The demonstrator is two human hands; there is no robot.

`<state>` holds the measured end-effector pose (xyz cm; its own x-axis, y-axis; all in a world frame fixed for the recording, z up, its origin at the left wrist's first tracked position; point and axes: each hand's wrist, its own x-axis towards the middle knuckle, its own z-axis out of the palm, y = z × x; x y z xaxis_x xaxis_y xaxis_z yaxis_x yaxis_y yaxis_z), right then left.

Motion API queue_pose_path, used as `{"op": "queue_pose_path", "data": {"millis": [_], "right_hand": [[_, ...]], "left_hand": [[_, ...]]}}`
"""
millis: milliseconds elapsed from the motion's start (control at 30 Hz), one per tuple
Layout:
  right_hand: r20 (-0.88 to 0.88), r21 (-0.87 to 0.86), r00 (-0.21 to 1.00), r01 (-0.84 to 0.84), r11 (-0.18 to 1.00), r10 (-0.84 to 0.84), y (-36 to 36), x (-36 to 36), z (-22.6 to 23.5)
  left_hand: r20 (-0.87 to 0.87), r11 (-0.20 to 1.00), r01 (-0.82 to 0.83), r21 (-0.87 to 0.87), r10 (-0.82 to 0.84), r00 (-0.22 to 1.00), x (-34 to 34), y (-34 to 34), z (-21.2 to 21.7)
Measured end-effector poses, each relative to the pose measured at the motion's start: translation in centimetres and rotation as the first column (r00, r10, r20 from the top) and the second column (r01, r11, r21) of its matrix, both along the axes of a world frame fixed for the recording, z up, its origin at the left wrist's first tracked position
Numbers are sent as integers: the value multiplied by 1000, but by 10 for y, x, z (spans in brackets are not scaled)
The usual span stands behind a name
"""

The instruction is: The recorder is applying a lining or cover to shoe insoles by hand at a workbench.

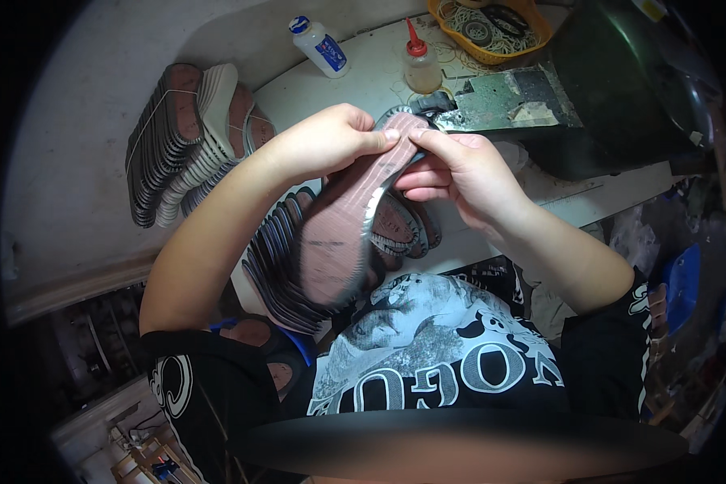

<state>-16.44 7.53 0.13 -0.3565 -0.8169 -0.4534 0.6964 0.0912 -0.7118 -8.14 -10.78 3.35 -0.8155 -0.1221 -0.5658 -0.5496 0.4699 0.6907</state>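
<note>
A shoe insole (pixel 335 234) with a brownish-pink underside and a dark, stitched-looking rim is held up in front of my chest. My left hand (pixel 343 137) pinches its narrow end, thumb on the pink face. On the other edge of that same end, my right hand (pixel 464 165) grips with thumb on top and fingers curled beneath. The wide end points down toward my body and looks slightly blurred. Under it and to its left leans a fanned stack of similar insoles (pixel 278 266), and more insoles (pixel 399 222) lie below my right hand.
Tied bundles of insoles (pixel 173 121) stand at the left of the white table. Farther back are a white bottle (pixel 321 50), a red-tipped squeeze bottle (pixel 420 68) and a yellow basket (pixel 500 52) of cord. A dark green machine (pixel 621 89) with a worn plate (pixel 500 101) occupies the right.
</note>
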Motion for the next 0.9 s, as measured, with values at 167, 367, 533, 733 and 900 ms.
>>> {"op": "queue_pose_path", "data": {"millis": [167, 367, 533, 733, 900], "right_hand": [[-44, 38, 999, -25, 999, 27, 11, -6, -2], [-94, 80, 932, -343, 936, 349, 55, -12, 18], [-119, 119, 970, -197, 973, 211, 93, -5, 21], [-133, 117, 990, -39, 992, 55, 78, -6, 20], [-174, 63, 985, 8, 998, 3, 50, 3, 9]], "left_hand": [[204, 951, -170, 257, 118, 972, -5, 12, 14], [210, 900, -234, 369, 164, 964, 4, 11, 3], [190, 913, -262, 312, 210, 959, 9, 10, 10], [140, 949, -214, 230, 186, 973, 6, -3, 5], [24, 921, -285, 264, 289, 957, -4, -19, -7]]}}
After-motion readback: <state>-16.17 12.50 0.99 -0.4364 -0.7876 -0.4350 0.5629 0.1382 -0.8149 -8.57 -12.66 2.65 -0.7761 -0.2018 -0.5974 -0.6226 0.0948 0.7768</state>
